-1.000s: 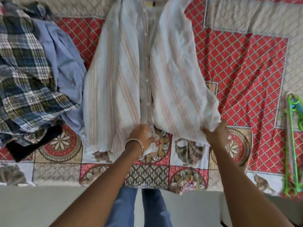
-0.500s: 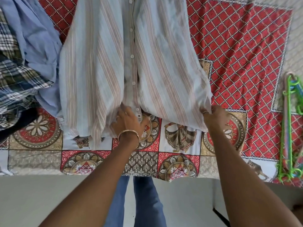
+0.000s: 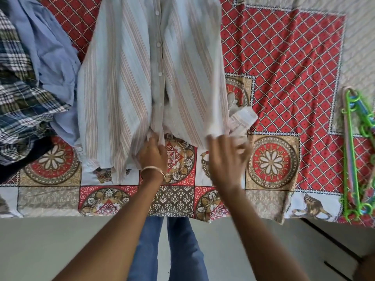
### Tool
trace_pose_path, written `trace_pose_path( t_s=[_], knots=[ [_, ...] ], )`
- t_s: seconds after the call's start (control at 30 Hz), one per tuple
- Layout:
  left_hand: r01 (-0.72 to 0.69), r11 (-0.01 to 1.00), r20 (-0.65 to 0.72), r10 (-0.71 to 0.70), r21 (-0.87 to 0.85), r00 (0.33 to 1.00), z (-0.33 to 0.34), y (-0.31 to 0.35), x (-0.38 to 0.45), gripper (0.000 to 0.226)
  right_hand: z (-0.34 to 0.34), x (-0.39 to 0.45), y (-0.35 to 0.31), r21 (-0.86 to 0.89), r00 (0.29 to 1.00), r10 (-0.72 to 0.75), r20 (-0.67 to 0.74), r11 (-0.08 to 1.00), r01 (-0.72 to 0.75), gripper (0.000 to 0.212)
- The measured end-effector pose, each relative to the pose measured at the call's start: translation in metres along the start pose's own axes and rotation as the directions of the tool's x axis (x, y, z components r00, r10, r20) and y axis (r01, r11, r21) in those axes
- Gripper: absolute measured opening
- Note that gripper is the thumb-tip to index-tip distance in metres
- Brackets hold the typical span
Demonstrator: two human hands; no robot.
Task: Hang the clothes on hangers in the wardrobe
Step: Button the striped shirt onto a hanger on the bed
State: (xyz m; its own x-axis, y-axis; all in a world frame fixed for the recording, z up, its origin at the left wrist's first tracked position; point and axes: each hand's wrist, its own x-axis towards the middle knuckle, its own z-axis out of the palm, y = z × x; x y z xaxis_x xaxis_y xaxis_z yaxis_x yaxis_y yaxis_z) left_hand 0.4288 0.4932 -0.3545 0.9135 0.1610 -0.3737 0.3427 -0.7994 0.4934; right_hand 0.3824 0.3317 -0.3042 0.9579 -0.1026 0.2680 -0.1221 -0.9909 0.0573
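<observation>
Change: since a moment ago the right hand (image 3: 227, 159) has let go of the shirt's hem corner and a cuffed sleeve (image 3: 242, 118) now shows beside that edge.
Plaid shirt (image 3: 18, 94): heaped at the bed's far left, with a plain blue shirt (image 3: 50, 57) crumpled against it.
Striped shirt (image 3: 146, 78): spread flat, buttoned front up, on the patterned bedspread (image 3: 284, 57), its hem toward the person.
Left hand (image 3: 153, 157): bangle on the wrist, fingers curled, pinching the hem at the button placket.
Right hand: motion-blurred at the hem's right corner, fingers spread loosely; whether they touch the cloth I cannot tell.
Hangers (image 3: 353, 151): a green and pink bundle lying at the bed's right edge, well apart from the shirt.
</observation>
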Motion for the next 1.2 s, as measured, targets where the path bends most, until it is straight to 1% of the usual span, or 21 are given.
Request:
trace_pose_path(
  t_s=[0.03,0.07,0.1,0.13,0.17,0.2,0.23,0.27,0.3,0.37,0.43,0.5,0.53,0.63,0.7,0.77,0.87,1.0,1.07,1.13,1.2],
  knots=[
    [-0.029,1.0,-0.014,0.028,-0.005,0.999,-0.001,-0.005,-0.006,0.033,-0.007,-0.015,-0.022,0.024,0.983,-0.133,0.125,0.991,0.131,0.026],
    [-0.054,0.998,-0.034,0.055,0.023,0.998,-0.007,-0.006,-0.011,0.035,-0.015,-0.026,-0.044,0.07,0.914,-0.23,0.333,0.973,0.219,0.025],
    [-0.078,0.994,-0.045,0.082,0.072,0.996,-0.011,-0.008,-0.015,0.037,-0.019,-0.035,-0.061,0.105,0.778,-0.29,0.558,0.954,0.281,0.028],
    [-0.081,0.991,-0.041,0.086,0.111,0.995,-0.014,-0.008,-0.019,0.036,-0.016,-0.046,-0.07,0.16,0.596,-0.32,0.737,0.938,0.306,0.03],
    [-0.042,0.992,-0.022,0.045,0.121,0.999,-0.02,-0.005,-0.02,0.034,-0.011,-0.049,-0.074,0.231,0.434,-0.33,0.838,0.936,0.266,0.029],
    [0.043,0.993,0.013,-0.045,0.107,0.999,-0.025,0.001,-0.02,0.033,-0.011,-0.045,-0.073,0.292,0.327,-0.336,0.883,0.94,0.179,0.027],
    [0.114,0.984,0.054,-0.122,0.137,0.991,-0.027,0.003,-0.018,0.036,-0.005,-0.04,-0.074,0.346,0.301,-0.35,0.887,0.936,0.071,0.025],
    [0.134,0.976,0.092,-0.152,0.174,0.984,-0.029,0.005,-0.015,0.041,-0.001,-0.036,-0.073,0.377,0.357,-0.342,0.87,0.925,-0.034,0.023],
    [0.114,0.97,0.127,-0.144,0.217,0.981,-0.03,0.008,-0.012,0.043,0.003,-0.032,-0.07,0.39,0.449,-0.29,0.845,0.909,-0.148,0.021],
    [-0.018,0.942,0.217,-0.059,0.336,0.974,-0.032,0.005,-0.009,0.042,0.014,-0.027,-0.066,0.404,0.643,-0.072,0.762,0.829,-0.387,0.014],
    [-0.201,0.887,0.331,0.059,0.415,0.942,-0.029,-0.002,-0.009,0.039,0.023,-0.021,-0.055,0.418,0.708,0.154,0.689,0.714,-0.562,0.014],
    [-0.238,0.896,0.345,0.104,0.374,0.933,-0.023,-0.011,-0.003,0.029,0.035,-0.01,-0.045,0.442,0.72,0.236,0.653,0.653,-0.615,0.024],
    [-0.199,0.94,0.282,0.119,0.276,0.952,-0.019,-0.012,-0.001,0.026,0.038,-0.004,-0.04,0.445,0.726,0.246,0.642,0.651,-0.614,0.028],
    [-0.014,0.999,0.058,0.017,-0.04,0.998,-0.011,-0.014,0.014,0.016,0.06,0.004,-0.045,0.404,0.665,0.237,0.708,0.637,-0.657,0.033],
    [0.014,0.993,0.022,-0.011,-0.118,1.0,-0.011,-0.007,0.021,0.015,0.066,0.001,-0.05,0.383,0.626,0.218,0.749,0.628,-0.677,0.028],
    [0.003,0.99,0.043,0.003,-0.139,0.999,-0.008,-0.003,0.028,0.015,0.067,-0.002,-0.055,0.416,0.603,0.204,0.771,0.556,-0.72,0.023],
    [-0.036,0.997,0.079,0.041,-0.062,0.996,0.004,0.001,0.034,0.016,0.054,-0.007,-0.054,0.492,0.545,0.178,0.819,0.27,-0.827,0.015],
    [0.022,0.997,0.063,-0.017,-0.075,0.998,0.014,0.009,0.05,0.011,0.047,-0.008,-0.039,0.465,0.45,0.121,0.885,-0.154,-0.872,0.013],
    [-0.02,0.997,0.105,0.029,-0.081,0.994,0.013,0.008,0.057,0.011,0.044,-0.002,-0.032,0.456,0.444,0.11,0.889,-0.262,-0.85,0.014],
    [-0.074,0.992,0.172,0.091,-0.104,0.981,0.009,0.002,0.056,0.009,0.042,0.005,-0.031,0.458,0.436,0.14,0.889,-0.264,-0.849,0.012],
    [-0.084,0.987,0.205,0.111,-0.138,0.972,0.002,-0.006,0.048,0.006,0.042,0.008,-0.036,0.467,0.434,0.239,0.869,-0.102,-0.878,0.012]
  ],
)
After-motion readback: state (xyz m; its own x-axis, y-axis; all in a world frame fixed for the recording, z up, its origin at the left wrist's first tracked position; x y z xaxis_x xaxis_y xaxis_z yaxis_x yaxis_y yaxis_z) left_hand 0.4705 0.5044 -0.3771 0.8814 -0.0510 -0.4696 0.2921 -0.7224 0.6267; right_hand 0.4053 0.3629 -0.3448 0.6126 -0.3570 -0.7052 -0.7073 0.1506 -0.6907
